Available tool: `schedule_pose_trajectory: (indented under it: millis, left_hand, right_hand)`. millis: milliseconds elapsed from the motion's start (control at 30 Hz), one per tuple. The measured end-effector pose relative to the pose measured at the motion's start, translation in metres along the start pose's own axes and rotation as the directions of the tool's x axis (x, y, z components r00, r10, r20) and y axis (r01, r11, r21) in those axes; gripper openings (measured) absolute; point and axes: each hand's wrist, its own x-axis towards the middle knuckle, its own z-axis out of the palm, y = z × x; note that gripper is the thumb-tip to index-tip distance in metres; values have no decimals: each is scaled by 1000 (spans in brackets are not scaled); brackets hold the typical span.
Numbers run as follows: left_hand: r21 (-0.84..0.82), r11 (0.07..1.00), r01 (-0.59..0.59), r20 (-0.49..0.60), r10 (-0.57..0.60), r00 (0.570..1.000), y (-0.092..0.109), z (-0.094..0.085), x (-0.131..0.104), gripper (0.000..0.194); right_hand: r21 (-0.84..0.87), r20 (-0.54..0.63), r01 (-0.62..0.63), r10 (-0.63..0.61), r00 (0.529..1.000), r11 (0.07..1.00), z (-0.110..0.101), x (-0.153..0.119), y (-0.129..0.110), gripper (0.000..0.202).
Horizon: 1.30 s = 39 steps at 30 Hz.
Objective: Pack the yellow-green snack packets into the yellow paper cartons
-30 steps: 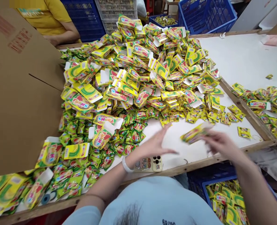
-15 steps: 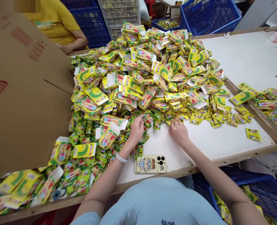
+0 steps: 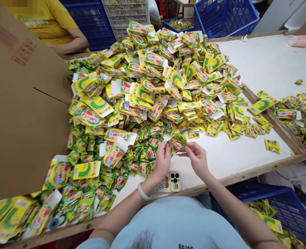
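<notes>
Both hands meet in front of me over the white table (image 3: 220, 162), holding green candy packets (image 3: 178, 142) between them. My left hand (image 3: 163, 159) pinches the left edge of these packets. At their right side, the thumb and fingers of my right hand (image 3: 197, 158) close on an edge; a yellow packet may lie behind the green one, but I cannot tell. Loose green packets (image 3: 145, 152) lie left of my left hand. Behind both hands rises a big heap of yellow printed boxes (image 3: 168, 79), many with white flaps open. A phone in a cream case (image 3: 175, 182) lies partly under my left wrist.
A large cardboard box (image 3: 25, 114) stands at the left. Across the table sits a person in a yellow shirt (image 3: 44, 20). Blue crates stand behind the table (image 3: 226, 17) and below its front edge at the right (image 3: 290, 207). A wooden strip (image 3: 272, 121) divides the table.
My hands have left the pile's front edge and come together, now holding green packets up between them. The view has shifted slightly, and my left forearm now covers part of the phone.
</notes>
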Motion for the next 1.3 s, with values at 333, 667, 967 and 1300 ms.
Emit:
schedule_pose_trajectory:
  millis: [333,667,967,1300]
  left_hand:
    - [88,964,-251,82,244,966,-5,-3,-6,28]
    - [794,551,-258,116,280,953,38,-50,127,49]
    - [889,422,-177,151,94,984,42,-36,161,40]
    - [-238,922,305,705,-52,707,28,-41,35,42]
  right_hand:
    - [35,-117,5,0,993,999,10,-12,13,27]
    - [-818,349,471,-366,863,330,-93,-8,38,30]
    - [-380,51,87,-73,996,921,-87,-11,9,31]
    - [-54,125,-20,27,992,998,-58,-8,-50,23]
